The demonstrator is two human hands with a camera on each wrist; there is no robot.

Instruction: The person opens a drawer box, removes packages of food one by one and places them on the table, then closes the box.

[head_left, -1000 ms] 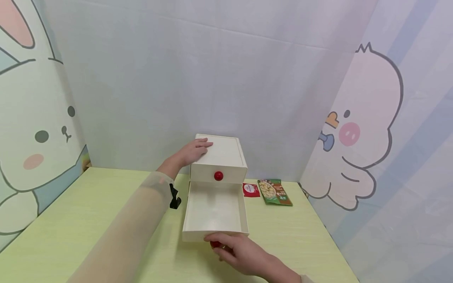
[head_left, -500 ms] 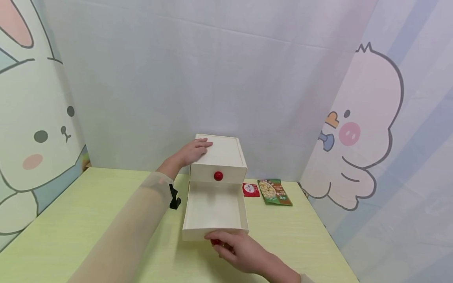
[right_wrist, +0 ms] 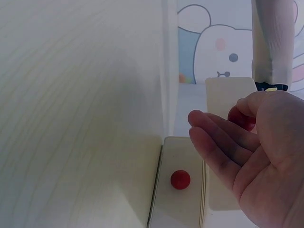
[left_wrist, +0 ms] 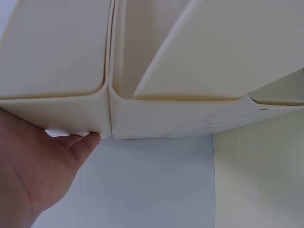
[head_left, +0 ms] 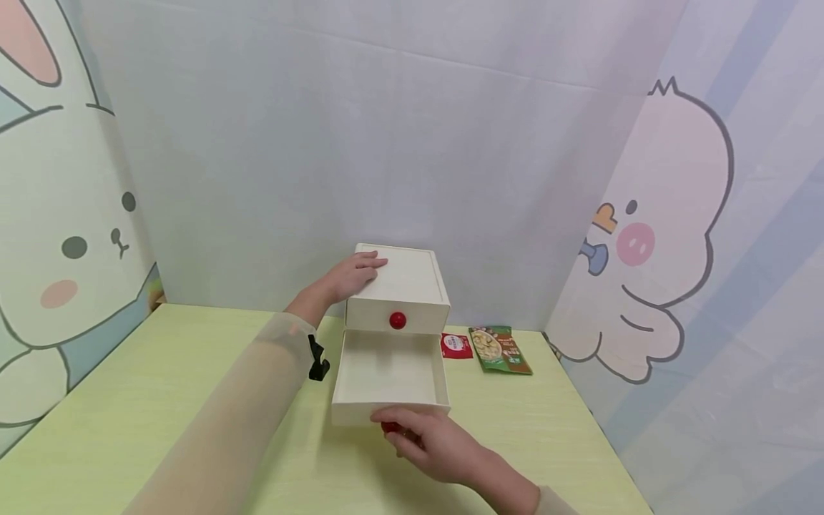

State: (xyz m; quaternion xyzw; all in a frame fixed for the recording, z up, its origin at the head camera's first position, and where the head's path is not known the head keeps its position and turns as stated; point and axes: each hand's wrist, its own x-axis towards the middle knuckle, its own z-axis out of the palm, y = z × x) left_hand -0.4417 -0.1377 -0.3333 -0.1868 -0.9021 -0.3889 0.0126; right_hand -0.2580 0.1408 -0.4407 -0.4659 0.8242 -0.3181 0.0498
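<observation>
A white drawer cabinet (head_left: 405, 275) stands against the back curtain. Below its closed top drawer, which has a red knob (head_left: 398, 320), a white drawer (head_left: 389, 379) is pulled out, with nothing inside. My right hand (head_left: 440, 443) is at that drawer's front and pinches its red knob (right_wrist: 242, 118); the other fingers extend beside it in the right wrist view. My left hand (head_left: 350, 275) rests on the left edge of the cabinet top, fingers stretched over it. In the left wrist view, that hand (left_wrist: 42, 166) lies along the cabinet's casing.
Right of the cabinet lie a small red packet (head_left: 457, 346) and a green-brown food pouch (head_left: 501, 350) on the pale green table (head_left: 534, 436). In the right wrist view, another drawer with a red knob (right_wrist: 180, 179) sits beside the tabletop. Curtains with cartoon animals surround the table.
The pulled-out drawer has slid slightly back toward the cabinet, the right hand moving forward with its knob. The left hand stays on the cabinet top.
</observation>
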